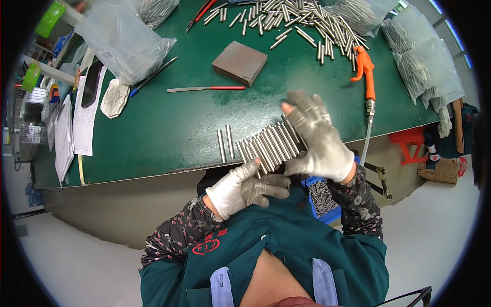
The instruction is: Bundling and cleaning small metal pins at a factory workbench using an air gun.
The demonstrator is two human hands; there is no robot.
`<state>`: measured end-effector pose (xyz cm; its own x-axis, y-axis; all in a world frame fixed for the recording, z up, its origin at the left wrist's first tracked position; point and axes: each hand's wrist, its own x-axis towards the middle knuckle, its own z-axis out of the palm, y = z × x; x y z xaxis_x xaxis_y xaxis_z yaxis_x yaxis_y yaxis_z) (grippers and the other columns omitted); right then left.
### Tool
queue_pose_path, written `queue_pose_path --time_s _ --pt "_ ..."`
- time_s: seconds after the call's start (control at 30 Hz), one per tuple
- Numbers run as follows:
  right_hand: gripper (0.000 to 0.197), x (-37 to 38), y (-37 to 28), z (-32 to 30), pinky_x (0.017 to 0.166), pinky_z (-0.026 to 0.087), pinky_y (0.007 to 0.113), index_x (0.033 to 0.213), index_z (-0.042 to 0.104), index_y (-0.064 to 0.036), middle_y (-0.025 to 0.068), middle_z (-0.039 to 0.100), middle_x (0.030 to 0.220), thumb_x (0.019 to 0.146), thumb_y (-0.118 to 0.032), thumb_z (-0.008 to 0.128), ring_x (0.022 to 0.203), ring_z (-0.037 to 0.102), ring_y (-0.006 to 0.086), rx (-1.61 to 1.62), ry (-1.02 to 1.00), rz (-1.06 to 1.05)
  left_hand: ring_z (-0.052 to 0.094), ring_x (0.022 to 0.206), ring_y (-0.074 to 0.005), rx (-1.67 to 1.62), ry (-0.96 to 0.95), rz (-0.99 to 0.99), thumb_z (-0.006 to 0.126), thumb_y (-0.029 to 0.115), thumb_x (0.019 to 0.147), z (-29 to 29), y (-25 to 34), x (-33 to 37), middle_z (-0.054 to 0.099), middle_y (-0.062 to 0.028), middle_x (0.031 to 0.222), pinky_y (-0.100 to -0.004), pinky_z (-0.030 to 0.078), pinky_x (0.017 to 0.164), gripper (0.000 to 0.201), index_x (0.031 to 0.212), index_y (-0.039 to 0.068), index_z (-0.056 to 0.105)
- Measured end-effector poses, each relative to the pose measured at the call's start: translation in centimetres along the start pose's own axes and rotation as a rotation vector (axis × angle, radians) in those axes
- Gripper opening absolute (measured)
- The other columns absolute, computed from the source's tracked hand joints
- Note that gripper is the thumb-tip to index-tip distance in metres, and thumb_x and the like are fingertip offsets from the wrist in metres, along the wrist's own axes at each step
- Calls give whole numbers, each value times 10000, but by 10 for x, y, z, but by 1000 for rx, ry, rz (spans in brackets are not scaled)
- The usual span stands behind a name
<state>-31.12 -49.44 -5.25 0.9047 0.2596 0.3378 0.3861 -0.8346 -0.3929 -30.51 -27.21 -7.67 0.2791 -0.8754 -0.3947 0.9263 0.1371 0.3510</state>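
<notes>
A row of shiny metal pins (268, 146) lies side by side at the table's front edge, between my gloved hands. My left hand (245, 190) is just off the edge below the row, fingers stretched out, its thumb against the pins' near ends. At the row's right end is my right hand (319, 143), fingers extended and somewhat blurred, thumb toward the near ends. Its palm side is hidden, as are some pins beside it. Two loose pins (225, 143) lie apart to the left of the row. Both gloves are white with greyed fingers.
A brown-grey block (240, 62) and a red-handled file (207, 89) lie beyond the row. A heap of pins (302, 20) covers the far side. An orange air gun (364, 71) with a hose is at right. Bagged pins (424, 61) flank it; a blue bin (325, 199) sits below.
</notes>
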Motion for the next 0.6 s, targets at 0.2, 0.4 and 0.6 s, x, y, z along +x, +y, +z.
queue_pose_path --time_s 0.2,0.4,0.6 --pt "803 15 -30 15 1017 181 594 1248 482 -154 181 434 1279 690 -729 440 1216 379 373 -100 -179 -183 654 726 -270 220 152 -25 287 583 895 3 11 -7 590 -238 955 -179 393 364 660 1241 35 409" --pt "581 18 -40 23 982 252 597 1121 580 -144 150 515 1179 690 -534 588 1158 446 326 -64 -111 -111 628 527 -215 533 333 -292 246 559 918 12 33 -14 627 -220 747 -163 329 324 682 1026 -53 527" --pt "545 20 -45 28 971 279 590 1081 598 -123 157 536 1145 672 -482 629 1139 465 327 -67 -44 -40 590 489 -222 1083 543 -185 469 432 880 27 59 -41 623 -142 651 -281 408 400 451 912 -10 551"
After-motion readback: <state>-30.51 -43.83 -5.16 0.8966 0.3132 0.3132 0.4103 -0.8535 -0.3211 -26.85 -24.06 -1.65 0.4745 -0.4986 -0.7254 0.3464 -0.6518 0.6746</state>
